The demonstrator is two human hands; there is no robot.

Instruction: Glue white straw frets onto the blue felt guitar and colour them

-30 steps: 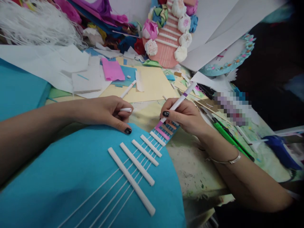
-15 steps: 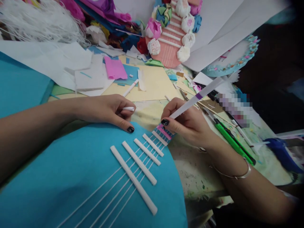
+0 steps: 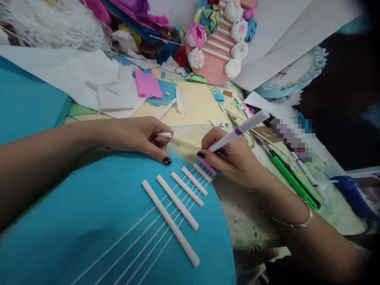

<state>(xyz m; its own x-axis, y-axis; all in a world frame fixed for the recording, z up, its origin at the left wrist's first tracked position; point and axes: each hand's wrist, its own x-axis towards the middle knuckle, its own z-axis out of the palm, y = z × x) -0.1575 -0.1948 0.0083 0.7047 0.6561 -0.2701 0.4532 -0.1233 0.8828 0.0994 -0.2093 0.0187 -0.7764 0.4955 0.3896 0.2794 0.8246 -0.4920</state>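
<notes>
A round turquoise piece (image 3: 118,213) lies in front of me, crossed by thin white strings (image 3: 133,227) and several white strips (image 3: 170,221), with a pink strip (image 3: 207,166) at its far right end. My right hand (image 3: 234,158) grips a white pen (image 3: 243,128) with a purple band, tilted, its lower tip hidden by the fingers near the pink strip. My left hand (image 3: 145,136) is curled around a short white cap-like piece (image 3: 164,135). Its thumb rests at the turquoise piece's upper edge.
A green utility knife (image 3: 295,180) and scissors (image 3: 249,138) lie on the right. Paper scraps, a pink paper piece (image 3: 147,84) and a yellow sheet (image 3: 198,103) cover the table behind. A pink panel (image 3: 209,75) with paper flowers stands at the back, beside white string (image 3: 56,29).
The whole view has shifted slightly, moving most things a little right. The pen in my right hand has tilted lower at its upper end. Both hands keep their holds.
</notes>
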